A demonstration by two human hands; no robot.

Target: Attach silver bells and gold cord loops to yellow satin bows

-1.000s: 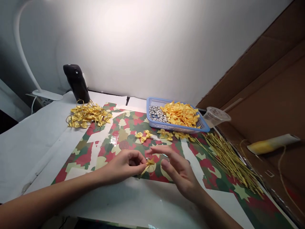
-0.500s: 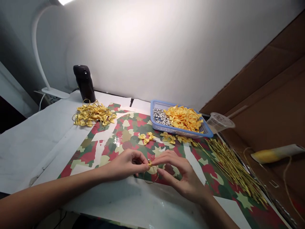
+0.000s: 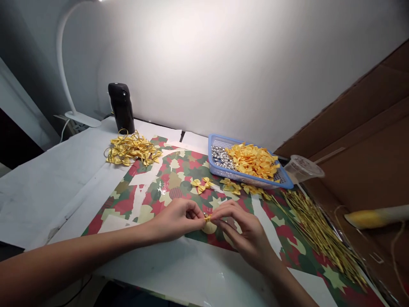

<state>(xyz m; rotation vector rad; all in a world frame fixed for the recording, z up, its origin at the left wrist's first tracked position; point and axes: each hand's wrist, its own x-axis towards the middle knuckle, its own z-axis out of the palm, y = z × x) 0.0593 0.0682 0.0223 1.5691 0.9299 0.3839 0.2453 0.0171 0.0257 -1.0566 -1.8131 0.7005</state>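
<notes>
White-covered worktable under a white desk lamp is what I see from my distant post, and on it lies a sheet of red and green patterned wrapping paper. Both bare hands are together near the middle of this sheet: the left hand and the right hand pinch one small gold satin bow between their fingertips, I think because so small a piece needs both. On the far side, a blue plastic basket keeps yellow ribbon bows and silver beads apart, probably for easy picking. Gold twist ties lie at right, and a heap of gold bows with wire loops lies at left, both within reach.
</notes>
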